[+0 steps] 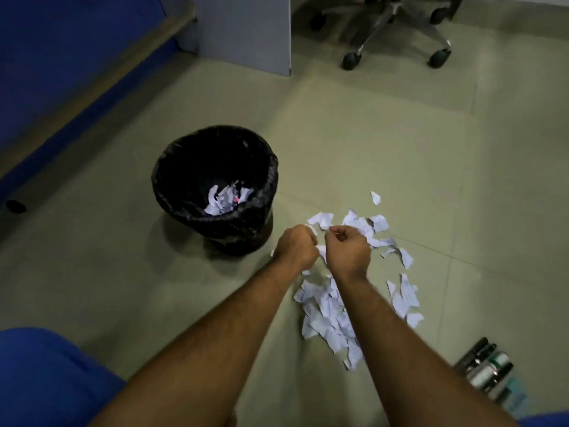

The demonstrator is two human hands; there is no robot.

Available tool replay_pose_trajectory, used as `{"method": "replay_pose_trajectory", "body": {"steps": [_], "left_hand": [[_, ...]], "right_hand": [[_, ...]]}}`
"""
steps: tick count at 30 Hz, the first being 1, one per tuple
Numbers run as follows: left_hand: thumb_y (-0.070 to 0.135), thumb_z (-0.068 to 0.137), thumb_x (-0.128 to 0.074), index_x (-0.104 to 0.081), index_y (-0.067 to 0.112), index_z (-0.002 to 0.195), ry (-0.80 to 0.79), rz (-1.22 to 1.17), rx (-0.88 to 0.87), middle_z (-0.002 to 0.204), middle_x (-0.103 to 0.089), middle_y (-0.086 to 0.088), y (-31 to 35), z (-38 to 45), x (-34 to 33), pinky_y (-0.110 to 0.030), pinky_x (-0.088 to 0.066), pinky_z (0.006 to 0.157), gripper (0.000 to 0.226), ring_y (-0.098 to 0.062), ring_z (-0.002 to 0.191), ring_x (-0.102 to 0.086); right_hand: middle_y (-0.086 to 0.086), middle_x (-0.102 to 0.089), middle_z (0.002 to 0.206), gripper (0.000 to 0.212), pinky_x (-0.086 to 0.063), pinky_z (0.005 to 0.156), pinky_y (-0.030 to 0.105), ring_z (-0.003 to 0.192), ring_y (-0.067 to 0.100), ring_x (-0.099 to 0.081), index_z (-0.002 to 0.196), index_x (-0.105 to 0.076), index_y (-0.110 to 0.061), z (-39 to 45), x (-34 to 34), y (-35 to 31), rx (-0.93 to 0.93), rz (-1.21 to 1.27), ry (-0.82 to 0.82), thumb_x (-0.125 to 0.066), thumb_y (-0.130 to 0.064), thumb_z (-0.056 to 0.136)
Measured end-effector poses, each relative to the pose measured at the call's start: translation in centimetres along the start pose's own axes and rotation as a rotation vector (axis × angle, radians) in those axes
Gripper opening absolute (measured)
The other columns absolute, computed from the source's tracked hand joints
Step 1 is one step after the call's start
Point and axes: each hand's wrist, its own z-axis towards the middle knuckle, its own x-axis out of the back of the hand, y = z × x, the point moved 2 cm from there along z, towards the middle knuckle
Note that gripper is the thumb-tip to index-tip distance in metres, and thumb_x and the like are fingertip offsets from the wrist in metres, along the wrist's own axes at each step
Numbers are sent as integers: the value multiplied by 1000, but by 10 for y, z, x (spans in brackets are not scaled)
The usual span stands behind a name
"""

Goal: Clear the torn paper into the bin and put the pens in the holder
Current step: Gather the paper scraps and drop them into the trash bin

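Note:
Torn white paper (326, 306) lies scattered over the floor tiles in the middle right. A black bin (172, 186) lined with a black bag stands to the left of it, with some paper scraps (226, 197) at its bottom. My left hand (297, 246) and my right hand (349, 248) hover side by side over the top of the pile, both with fingers curled into fists. A sliver of white shows at the left fist's edge, but whether either hand holds paper is hidden. Several pens and markers (485, 369) lie at the lower right.
An office chair base with castors (400, 35) stands at the top right. A grey partition panel (246, 32) rises behind the bin, with a blue wall (61, 57) to the left. Blue fabric (46, 380) fills the lower left corner.

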Motion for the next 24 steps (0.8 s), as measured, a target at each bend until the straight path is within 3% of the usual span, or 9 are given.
{"method": "replay_pose_trajectory", "body": {"steps": [2,5,8,11,15,17,19,21,24], "left_hand": [[14,85,-60,-70,18,108,14,41,98,119,-67,-8,-25,-10,-31,-33,-51,91,26,-30,113,-61],[19,88,-56,-67,17,106,170,171,184,113,-67,-10,-62,-22,-69,-35,-48,85,21,-31,106,-62],[22,69,-74,-63,15,96,250,317,299,101,-64,-11,-87,-32,-99,-37,-50,70,30,-32,92,-63],[25,68,-73,-55,16,109,205,309,427,118,-53,-12,-97,-31,-116,-39,-50,77,46,-31,106,-55],[28,81,-65,-51,17,124,129,272,240,135,-45,-12,-84,-25,-130,-36,-44,99,46,-31,123,-46],[23,88,-59,-56,16,120,121,186,99,129,-53,-10,-74,-28,-133,-38,-47,97,33,-31,119,-51],[14,83,-62,-60,13,114,228,201,10,116,-60,-12,-74,-31,-131,-41,-51,84,31,-34,106,-59],[13,69,-69,-59,14,116,322,348,87,115,-59,-13,-81,-34,-127,-42,-49,79,48,-35,102,-59],[21,71,-67,-45,23,132,238,395,367,143,-40,-14,-88,-39,-122,-48,-37,98,65,-35,129,-41]], "right_hand": [[3,-73,107,26,-44,81,26,103,26,-66,109,-71,-19,-4,1,40,-13,-191,-78,-62,-26,86],[4,-67,121,39,-45,97,36,115,28,-60,121,-65,-25,-6,-6,87,20,-607,-183,-56,-39,85],[6,-49,140,57,-36,105,50,132,30,-43,129,-53,-25,-13,-16,114,34,-847,-199,-56,-53,80],[9,-35,150,73,-38,100,52,135,33,-35,140,-39,-25,-17,-24,130,-17,-799,-226,-61,-58,79],[10,-45,141,69,-46,93,44,125,34,-46,138,-45,-24,-18,-27,134,110,-742,-209,-68,-46,77],[10,-54,133,62,-47,92,42,118,34,-52,134,-52,-20,-19,-22,134,190,-640,-169,-68,-36,76],[11,-58,131,61,-47,91,42,115,34,-56,132,-55,-17,-20,-12,134,223,-590,-69,-69,-31,74],[12,-57,133,66,-45,91,45,119,35,-54,133,-53,-17,-19,-2,139,215,-685,23,-70,-39,73],[13,-40,150,82,-37,103,52,139,35,-36,144,-38,-21,-21,3,151,15,-809,-68,-62,-62,77]]}}
